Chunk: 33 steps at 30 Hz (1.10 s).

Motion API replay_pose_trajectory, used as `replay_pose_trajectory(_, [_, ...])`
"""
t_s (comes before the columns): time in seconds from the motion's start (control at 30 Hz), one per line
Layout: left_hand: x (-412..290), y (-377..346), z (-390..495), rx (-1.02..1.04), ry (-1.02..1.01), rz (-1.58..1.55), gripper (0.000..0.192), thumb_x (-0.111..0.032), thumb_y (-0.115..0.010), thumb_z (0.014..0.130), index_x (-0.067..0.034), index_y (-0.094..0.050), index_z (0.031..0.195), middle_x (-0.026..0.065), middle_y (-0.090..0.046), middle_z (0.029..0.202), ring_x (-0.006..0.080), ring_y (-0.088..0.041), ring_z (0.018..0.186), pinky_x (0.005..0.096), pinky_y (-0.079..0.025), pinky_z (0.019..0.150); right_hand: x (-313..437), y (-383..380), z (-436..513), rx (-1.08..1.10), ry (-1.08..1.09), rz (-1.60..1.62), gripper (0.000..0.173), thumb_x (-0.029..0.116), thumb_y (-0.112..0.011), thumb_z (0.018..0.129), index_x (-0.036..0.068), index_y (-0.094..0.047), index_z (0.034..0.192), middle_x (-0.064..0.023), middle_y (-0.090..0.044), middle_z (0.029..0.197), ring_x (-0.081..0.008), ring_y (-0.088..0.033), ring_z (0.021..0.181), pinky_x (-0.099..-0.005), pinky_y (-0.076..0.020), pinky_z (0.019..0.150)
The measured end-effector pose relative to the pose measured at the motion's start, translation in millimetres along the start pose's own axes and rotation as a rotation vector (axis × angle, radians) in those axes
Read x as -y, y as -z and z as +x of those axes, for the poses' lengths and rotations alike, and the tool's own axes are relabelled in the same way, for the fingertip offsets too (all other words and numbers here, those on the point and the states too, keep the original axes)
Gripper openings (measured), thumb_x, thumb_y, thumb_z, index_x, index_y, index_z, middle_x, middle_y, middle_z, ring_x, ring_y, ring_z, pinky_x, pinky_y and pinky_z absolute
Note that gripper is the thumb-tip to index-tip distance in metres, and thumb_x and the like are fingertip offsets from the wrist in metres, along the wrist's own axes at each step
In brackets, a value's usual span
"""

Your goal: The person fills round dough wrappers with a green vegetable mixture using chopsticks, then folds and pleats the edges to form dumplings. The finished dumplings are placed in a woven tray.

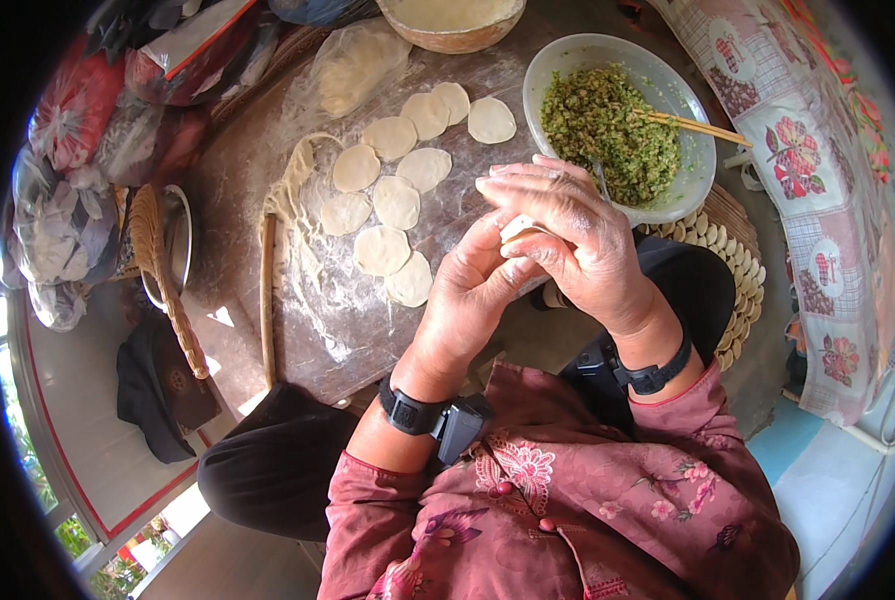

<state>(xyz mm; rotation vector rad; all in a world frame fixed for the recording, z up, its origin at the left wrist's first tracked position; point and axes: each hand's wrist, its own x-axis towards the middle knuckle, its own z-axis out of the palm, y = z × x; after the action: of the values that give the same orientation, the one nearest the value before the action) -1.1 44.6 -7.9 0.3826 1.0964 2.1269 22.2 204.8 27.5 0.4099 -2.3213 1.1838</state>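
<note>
Between my two hands is a pale dough dumpling (pixel 521 227), mostly hidden by the fingers. My left hand (pixel 474 262) supports it from the left, thumb against its lower side. My right hand (pixel 584 221) curves over it, and its fingers press around the dough. Both hands are dusted with flour. Just beyond the right hand stands a white bowl (pixel 691 82) of chopped green filling (pixel 605 120), with a pair of wooden chopsticks (pixel 695 127) and a spoon (pixel 601 180) in it. Several round dough wrappers (pixel 381 250) lie on the floured wooden board (pixel 320 307) to the left.
A rolling pin (pixel 268 300) rests at the board's left edge. Dough in a plastic bag (pixel 350 75) and a flour bowl (pixel 455 37) sit at the back. To the right, finished dumplings (pixel 740 277) line a round woven tray (pixel 729 210). A straw whisk (pixel 164 262) leans near filled bags (pixel 65 217).
</note>
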Motion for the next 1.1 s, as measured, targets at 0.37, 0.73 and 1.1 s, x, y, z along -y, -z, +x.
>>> replay_pose_trajectory(0.37, [7.5,0.2,-3.1,0.03,-0.061,-0.148,0.051,-0.008,-0.061,0.1,-0.007,-0.043,0.148,0.0082,-0.056,0.137,0.0181,-0.054,0.126,0.0345,-0.046,0.107,1.3,0.3,0.5,-0.009,0.039,-0.089,0.022,0.014,-0.067,0.085,0.011,-0.07,0.107,-0.0042,-0.067,0.125,-0.0239,-0.06,0.121,-0.0443,-0.0415,0.108])
replay_pose_trajectory(0.73, [3.4,-1.2,-3.2,-0.019,-0.054,-0.116,0.045,-0.004,-0.065,0.097,-0.005,-0.051,0.139,0.0064,-0.061,0.131,0.0168,-0.056,0.123,0.0337,-0.048,0.104,-3.4,10.3,-2.0,0.137,0.186,-0.272,0.031,0.029,-0.063,0.09,0.013,-0.071,0.116,-0.0071,-0.066,0.13,-0.0271,-0.057,0.129,-0.046,-0.0391,0.111])
replay_pose_trajectory(1.1, [4.3,-5.4,-5.3,-0.021,-0.117,-0.134,0.051,-0.002,-0.066,0.096,-0.006,-0.05,0.143,0.008,-0.06,0.133,0.018,-0.059,0.121,0.0341,-0.049,0.101,0.5,8.7,1.8,0.057,0.199,-0.139,0.019,0.021,-0.066,0.09,0.009,-0.072,0.103,-0.0076,-0.071,0.118,-0.029,-0.063,0.12,-0.0442,-0.0443,0.106])
